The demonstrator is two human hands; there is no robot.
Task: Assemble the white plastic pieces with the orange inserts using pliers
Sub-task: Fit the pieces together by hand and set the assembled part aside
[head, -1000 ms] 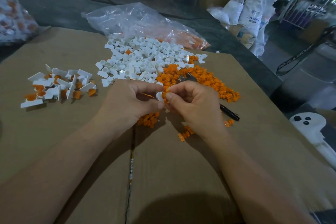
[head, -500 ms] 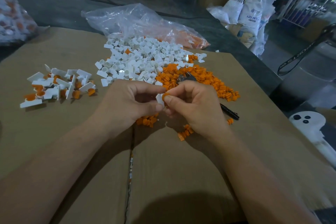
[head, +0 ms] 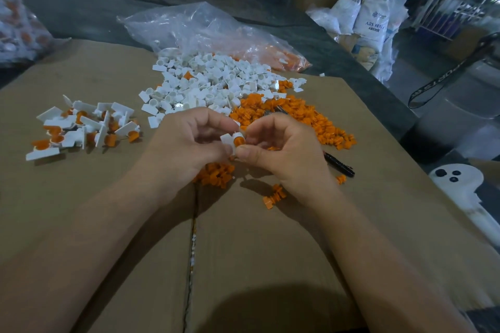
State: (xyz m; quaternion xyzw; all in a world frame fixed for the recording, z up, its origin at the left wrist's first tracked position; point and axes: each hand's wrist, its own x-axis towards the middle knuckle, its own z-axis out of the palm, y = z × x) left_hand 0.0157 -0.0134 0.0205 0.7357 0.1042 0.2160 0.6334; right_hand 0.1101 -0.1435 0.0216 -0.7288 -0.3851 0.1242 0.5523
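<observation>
My left hand [head: 186,143] pinches a white plastic piece [head: 228,141] above the cardboard. My right hand [head: 284,149] grips an orange insert [head: 239,140] that sits in the piece's round end. Behind my hands lie a pile of loose white pieces [head: 213,84] and a pile of orange inserts [head: 303,116]. The pliers [head: 338,165] lie on the cardboard, mostly hidden by my right hand, with a black handle showing. Assembled pieces [head: 84,127] lie in a heap at the left.
A clear plastic bag [head: 205,30] with orange parts lies behind the piles. A few orange inserts [head: 216,170] lie under my hands, and more loose orange inserts [head: 273,194] to the right. The cardboard [head: 243,251] has a seam down its middle. White sacks [head: 370,19] stand at back right.
The white piece now shows more between my fingers, with the orange insert seated in its round end. Both hands stay at the same spot.
</observation>
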